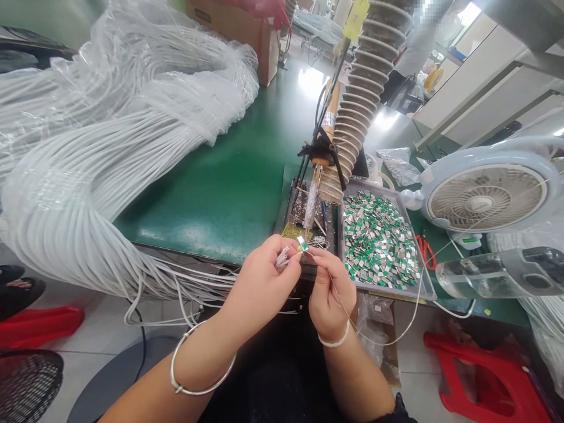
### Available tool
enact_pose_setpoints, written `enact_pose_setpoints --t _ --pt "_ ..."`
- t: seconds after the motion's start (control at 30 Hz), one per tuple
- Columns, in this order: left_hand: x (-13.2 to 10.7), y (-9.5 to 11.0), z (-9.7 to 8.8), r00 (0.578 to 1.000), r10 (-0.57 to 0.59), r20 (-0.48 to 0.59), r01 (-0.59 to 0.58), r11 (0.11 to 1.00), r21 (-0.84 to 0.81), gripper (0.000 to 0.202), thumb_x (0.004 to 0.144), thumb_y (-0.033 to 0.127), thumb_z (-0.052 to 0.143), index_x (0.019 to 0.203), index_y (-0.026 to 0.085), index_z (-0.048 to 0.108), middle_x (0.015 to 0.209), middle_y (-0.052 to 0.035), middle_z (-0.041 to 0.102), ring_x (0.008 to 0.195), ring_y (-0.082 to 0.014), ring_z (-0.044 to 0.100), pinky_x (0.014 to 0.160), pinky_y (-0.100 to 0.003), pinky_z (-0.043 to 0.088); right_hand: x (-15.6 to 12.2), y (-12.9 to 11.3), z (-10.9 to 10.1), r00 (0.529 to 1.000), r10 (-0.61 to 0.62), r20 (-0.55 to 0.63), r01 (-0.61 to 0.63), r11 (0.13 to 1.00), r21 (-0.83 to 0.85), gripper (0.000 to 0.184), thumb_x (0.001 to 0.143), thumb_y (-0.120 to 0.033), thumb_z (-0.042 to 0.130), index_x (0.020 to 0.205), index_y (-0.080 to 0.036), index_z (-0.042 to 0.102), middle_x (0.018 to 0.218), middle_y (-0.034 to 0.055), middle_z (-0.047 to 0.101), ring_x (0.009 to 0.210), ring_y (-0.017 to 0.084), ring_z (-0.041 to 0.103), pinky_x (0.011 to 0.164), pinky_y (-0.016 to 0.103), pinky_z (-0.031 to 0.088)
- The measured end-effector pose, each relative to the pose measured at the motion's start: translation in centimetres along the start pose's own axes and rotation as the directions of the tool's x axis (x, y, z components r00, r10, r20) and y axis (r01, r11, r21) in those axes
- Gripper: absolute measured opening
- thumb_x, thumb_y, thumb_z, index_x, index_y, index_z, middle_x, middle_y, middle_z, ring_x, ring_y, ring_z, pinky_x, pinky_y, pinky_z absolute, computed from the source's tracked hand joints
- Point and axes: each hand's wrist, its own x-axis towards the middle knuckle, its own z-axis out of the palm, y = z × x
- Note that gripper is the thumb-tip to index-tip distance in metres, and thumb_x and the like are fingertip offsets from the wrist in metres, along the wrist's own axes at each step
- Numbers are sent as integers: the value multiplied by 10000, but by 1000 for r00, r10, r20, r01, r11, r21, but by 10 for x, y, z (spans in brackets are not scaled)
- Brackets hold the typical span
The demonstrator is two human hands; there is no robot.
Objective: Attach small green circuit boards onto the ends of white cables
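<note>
My left hand (264, 282) and my right hand (330, 294) meet in front of the bench's edge. The left fingers pinch several white wire ends (282, 257). A tiny green-and-silver circuit board (302, 243) sits at the fingertips, apparently held by my right thumb and forefinger. A thin white cable (352, 317) runs from my right hand down and across to the right. Just beyond the hands, a soldering iron (312, 202) stands tilted in a holder above a small metal tray (308, 220). A tray of many similar boards (379, 238) lies to the right.
A huge bundle of white cables in plastic (110, 147) covers the left of the green bench mat (211, 205). A ribbed hose (363, 88), a white fan (484, 197), red pliers (425, 252) and a red stool (484, 376) are nearby. A person (416, 50) stands beyond.
</note>
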Motion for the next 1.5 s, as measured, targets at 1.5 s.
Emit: enact_pose_setpoints --t 1.5 --pt "0 7 -4 998 31 -46 -34 997 -63 92 803 263 505 749 190 515 856 -5 606 761 -154 560 645 -267 414 14 -7 3 999 -52 3 52 998 -43 312 825 1 462 1039 -191 585 1024 67 635 993 152 597 865 331 512"
